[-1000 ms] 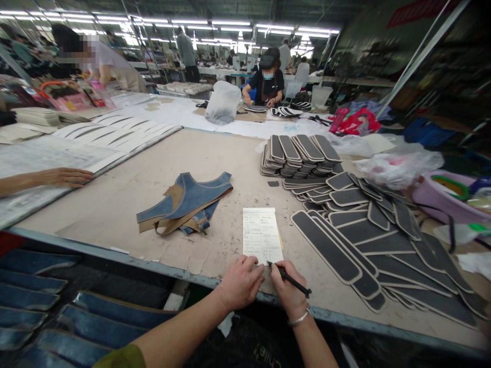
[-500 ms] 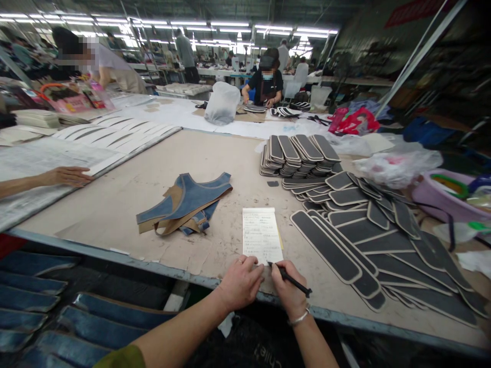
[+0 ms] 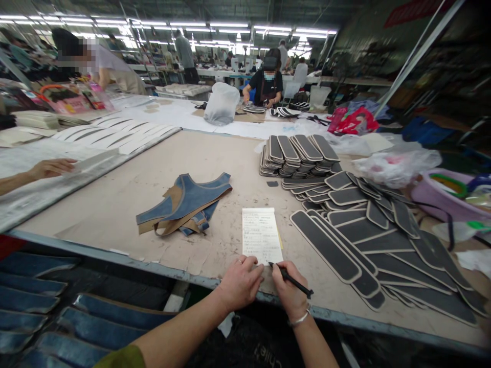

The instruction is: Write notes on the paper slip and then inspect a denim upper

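Observation:
A small notepad with lines of handwriting lies near the table's front edge. My left hand, fingers bent together, holds its lower left corner. In my right hand is a black pen, its tip touching the lower right part of the page. Left of the notepad lie blue cut pieces with brown undersides, partly overlapping. To the right, long dark grey pieces with pale edges are spread out in a loose pile.
Neat stacks of grey pieces stand behind the loose pile. A purple basin and plastic bags are at the right. A co-worker's hand is over the grey-white sheet at the left. Blue strips lie below the table edge.
My pen tip has shifted very slightly to the right on the page. The co-worker's hand at the left has moved left and up, and a strip there now looks lifted.

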`<state>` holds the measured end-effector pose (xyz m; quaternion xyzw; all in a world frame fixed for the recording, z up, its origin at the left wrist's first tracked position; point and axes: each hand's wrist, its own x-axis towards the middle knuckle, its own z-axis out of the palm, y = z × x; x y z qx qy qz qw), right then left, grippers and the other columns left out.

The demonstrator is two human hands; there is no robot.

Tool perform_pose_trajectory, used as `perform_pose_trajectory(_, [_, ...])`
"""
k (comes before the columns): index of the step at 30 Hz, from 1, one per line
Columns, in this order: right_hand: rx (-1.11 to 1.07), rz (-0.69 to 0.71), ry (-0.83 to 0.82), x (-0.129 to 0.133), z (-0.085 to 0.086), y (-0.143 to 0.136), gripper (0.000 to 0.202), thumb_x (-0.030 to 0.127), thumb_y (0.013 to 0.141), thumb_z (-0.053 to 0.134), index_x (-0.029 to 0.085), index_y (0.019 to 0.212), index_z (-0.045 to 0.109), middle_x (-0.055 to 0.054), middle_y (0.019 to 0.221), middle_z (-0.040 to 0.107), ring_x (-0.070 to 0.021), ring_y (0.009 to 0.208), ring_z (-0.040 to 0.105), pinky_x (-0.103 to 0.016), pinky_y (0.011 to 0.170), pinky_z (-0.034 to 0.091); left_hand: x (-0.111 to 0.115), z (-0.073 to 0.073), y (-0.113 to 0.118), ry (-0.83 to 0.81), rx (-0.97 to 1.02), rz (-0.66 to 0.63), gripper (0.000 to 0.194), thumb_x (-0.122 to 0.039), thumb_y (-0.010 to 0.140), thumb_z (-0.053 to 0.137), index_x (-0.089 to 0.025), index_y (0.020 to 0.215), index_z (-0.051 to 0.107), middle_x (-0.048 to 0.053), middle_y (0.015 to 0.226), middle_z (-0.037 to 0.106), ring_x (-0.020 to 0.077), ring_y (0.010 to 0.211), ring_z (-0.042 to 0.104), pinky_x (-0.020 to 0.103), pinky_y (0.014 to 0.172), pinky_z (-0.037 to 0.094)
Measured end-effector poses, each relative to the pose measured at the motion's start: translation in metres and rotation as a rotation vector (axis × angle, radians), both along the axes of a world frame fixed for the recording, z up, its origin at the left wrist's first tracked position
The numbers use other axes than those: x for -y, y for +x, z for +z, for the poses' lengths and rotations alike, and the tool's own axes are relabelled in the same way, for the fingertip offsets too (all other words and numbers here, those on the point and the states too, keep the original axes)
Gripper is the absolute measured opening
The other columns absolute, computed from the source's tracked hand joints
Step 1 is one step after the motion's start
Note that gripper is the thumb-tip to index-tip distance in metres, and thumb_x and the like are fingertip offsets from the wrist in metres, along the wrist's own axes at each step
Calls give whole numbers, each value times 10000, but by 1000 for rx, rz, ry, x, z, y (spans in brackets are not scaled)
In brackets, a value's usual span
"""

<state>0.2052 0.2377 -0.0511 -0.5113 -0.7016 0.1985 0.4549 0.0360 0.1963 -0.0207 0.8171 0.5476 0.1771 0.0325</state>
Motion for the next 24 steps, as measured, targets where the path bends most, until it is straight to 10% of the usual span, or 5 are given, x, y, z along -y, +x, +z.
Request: perform_pose_trajectory(24, [-1, -3, -9, -3, -1, -1, 244, 416, 868, 517, 199, 782, 585, 15, 675, 613, -150, 588, 576, -259, 591, 446, 0, 1, 0, 2, -9, 6, 235, -277, 890, 438, -205, 1085, 549, 87, 1020, 517, 242, 925, 474, 401, 830, 450])
